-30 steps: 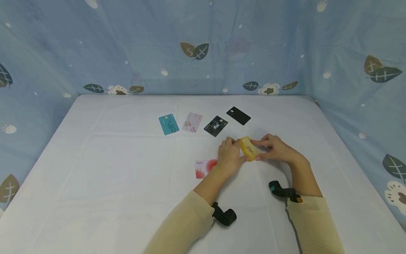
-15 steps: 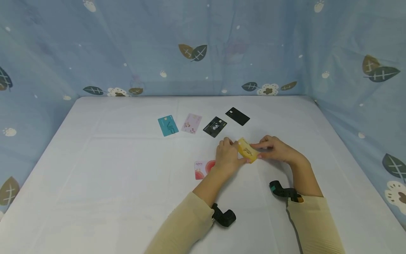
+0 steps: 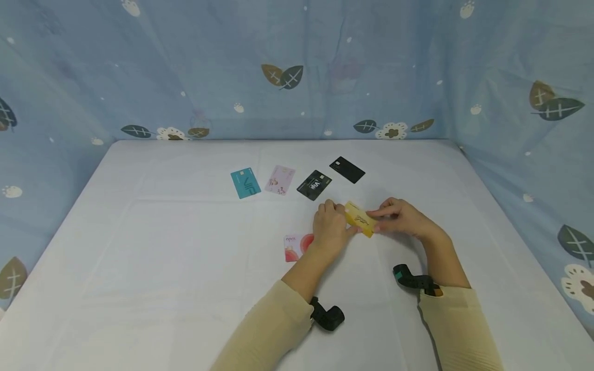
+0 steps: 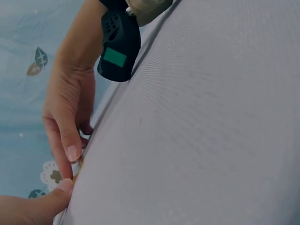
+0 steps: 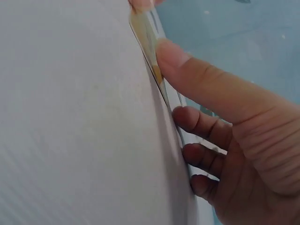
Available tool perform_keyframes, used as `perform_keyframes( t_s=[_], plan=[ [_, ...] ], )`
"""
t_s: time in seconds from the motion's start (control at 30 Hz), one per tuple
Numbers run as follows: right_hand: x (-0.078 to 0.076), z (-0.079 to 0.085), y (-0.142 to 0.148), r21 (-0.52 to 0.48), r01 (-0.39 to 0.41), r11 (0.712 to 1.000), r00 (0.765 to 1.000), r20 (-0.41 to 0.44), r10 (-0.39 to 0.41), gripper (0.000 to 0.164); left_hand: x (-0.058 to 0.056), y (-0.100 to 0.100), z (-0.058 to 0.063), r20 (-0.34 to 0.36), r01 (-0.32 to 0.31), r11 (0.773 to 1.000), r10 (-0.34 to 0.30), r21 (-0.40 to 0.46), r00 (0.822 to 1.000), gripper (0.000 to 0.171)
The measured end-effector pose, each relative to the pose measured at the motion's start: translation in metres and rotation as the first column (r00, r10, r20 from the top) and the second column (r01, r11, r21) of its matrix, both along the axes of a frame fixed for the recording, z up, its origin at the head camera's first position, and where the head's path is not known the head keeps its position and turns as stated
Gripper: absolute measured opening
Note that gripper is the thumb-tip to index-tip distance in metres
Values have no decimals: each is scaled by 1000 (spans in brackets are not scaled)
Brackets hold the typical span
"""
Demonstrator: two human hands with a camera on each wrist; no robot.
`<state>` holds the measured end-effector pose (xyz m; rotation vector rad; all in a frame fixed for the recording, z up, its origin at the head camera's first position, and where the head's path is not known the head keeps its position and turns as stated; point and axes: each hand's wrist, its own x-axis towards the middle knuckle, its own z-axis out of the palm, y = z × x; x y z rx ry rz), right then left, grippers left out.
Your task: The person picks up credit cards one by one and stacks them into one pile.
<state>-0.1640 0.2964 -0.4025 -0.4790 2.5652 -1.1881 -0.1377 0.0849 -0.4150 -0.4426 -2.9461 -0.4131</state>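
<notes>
A yellow card (image 3: 360,218) with dark lettering sits between my two hands, tilted and slightly bent. On its left end, my left hand (image 3: 330,226) pinches it with the thumb along the near edge and the other fingers curled beyond. The right hand (image 3: 405,219) grips the opposite end between thumb and index finger. In the right wrist view the right thumb (image 5: 176,56) lies against the card (image 5: 146,40), its remaining fingers curled below. A pink card with red circles (image 3: 293,248) lies flat by the left wrist, partly covered by that hand.
Farther back on the white-covered table (image 3: 162,247) lie a teal card (image 3: 246,183), a pale pink card (image 3: 280,180), a black VIP card (image 3: 314,185) and a plain black card (image 3: 347,169). A patterned blue cloth (image 3: 185,67) hangs behind the table.
The yellow card has shifted slightly left and turned, its lettering now lying more level. The left hand has moved a little left with it; the right hand stays nearly in place.
</notes>
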Motion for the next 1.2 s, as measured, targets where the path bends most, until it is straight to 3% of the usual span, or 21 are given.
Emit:
perform_keyframes(
  t_s=[0.23, 0.43, 0.73, 1.2],
  plan=[
    [4, 3, -9, 64, 5, 998, 1000, -5, -5, 56, -1, -1, -1, -21, 0, 997, -2, -83, 1000, 76],
    [5, 4, -9, 79, -10, 997, 1000, -6, 11, 57, 0, -2, 0, -29, 0, 995, -2, -100, 1000, 77],
    [5, 4, -5, 13, -46, 999, 999, 9, 46, 52, 0, -2, 3, 18, 4, 999, -3, -42, 1000, 72],
    [4, 6, -8, 74, 44, 996, 996, 69, -50, 55, -1, -2, 3, 91, -4, 1000, 4, 4, 996, 71]
  ],
)
